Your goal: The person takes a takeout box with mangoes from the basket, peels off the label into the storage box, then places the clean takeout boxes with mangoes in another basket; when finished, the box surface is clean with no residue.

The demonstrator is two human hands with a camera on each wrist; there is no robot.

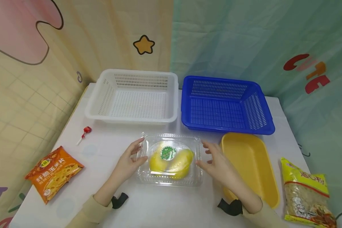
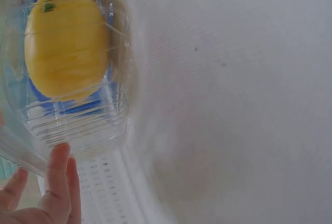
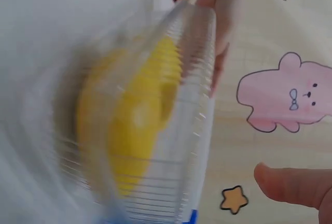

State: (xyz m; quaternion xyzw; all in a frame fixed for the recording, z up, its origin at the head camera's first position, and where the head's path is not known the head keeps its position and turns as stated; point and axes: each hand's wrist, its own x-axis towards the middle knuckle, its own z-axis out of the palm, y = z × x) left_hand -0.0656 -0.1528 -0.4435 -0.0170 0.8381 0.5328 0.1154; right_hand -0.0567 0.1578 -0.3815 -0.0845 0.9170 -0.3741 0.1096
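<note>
A clear plastic clamshell box lies on the white table in front of the person, lid down. Inside it are two yellow fruits, mango-like in shape, under a round green sticker. My left hand is at the box's left side, loosely spread, thumb over the rim; the left wrist view has its fingertips right at the ribbed end. On the opposite side, my right hand has thumb and fingers spread beside the rim. The right wrist view is blurred, with the right thumb away from the box.
Behind stand a white basket and a blue basket. A yellow tray sits right of the box, a yellow food bag beyond it. Leftward lie an orange snack bag and a red lollipop.
</note>
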